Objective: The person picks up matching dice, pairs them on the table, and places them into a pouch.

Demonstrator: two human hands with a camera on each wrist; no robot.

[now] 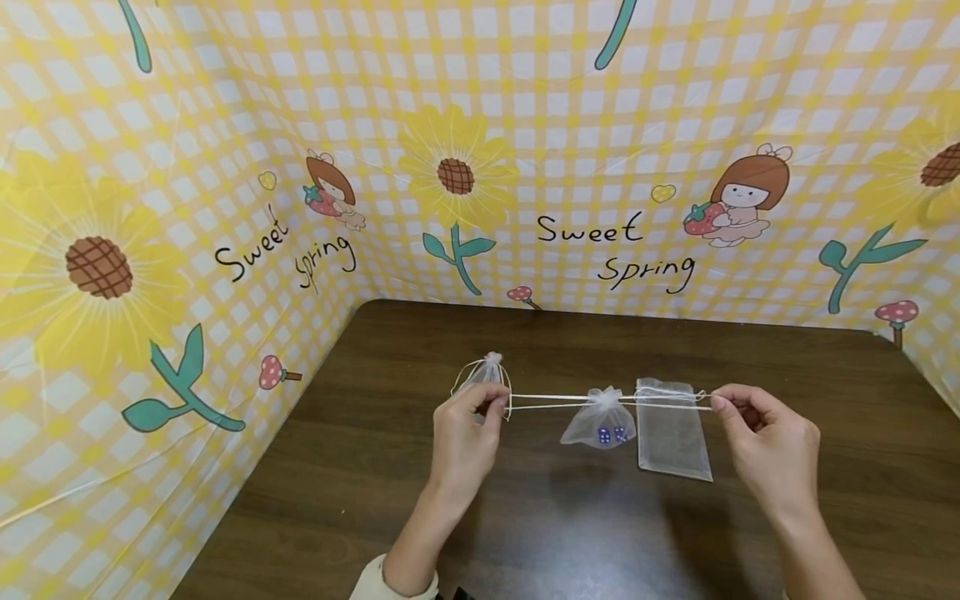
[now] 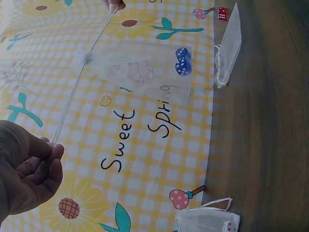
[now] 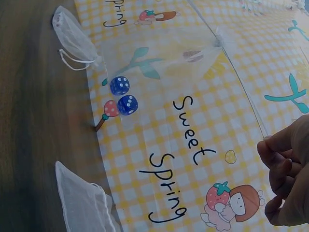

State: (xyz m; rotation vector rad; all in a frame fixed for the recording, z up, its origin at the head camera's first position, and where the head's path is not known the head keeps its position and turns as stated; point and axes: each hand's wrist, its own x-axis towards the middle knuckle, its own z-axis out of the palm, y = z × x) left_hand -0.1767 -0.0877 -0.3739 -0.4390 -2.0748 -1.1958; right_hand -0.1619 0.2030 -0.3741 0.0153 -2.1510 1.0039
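A sheer white drawstring pouch (image 1: 592,427) hangs in the air with its neck gathered tight. Two blue dice (image 3: 123,95) with white dots lie in its bottom. Its white cords run taut out to both sides. At one end my left hand (image 1: 467,429) pinches the cords between thumb and forefinger. The opposite end is pinched the same way by my right hand (image 1: 774,450). Partly behind my left hand is a second white pouch (image 1: 489,371), drawn shut at its top. A third, flat pouch (image 1: 672,437) lies near my right hand, its cords along the upper edge.
A dark wooden table (image 1: 315,500) lies beneath. Its back and left edges meet a yellow checked cloth (image 1: 570,150) printed with sunflowers and lettering. In the left wrist view a red die (image 2: 222,13) shows beside one pouch.
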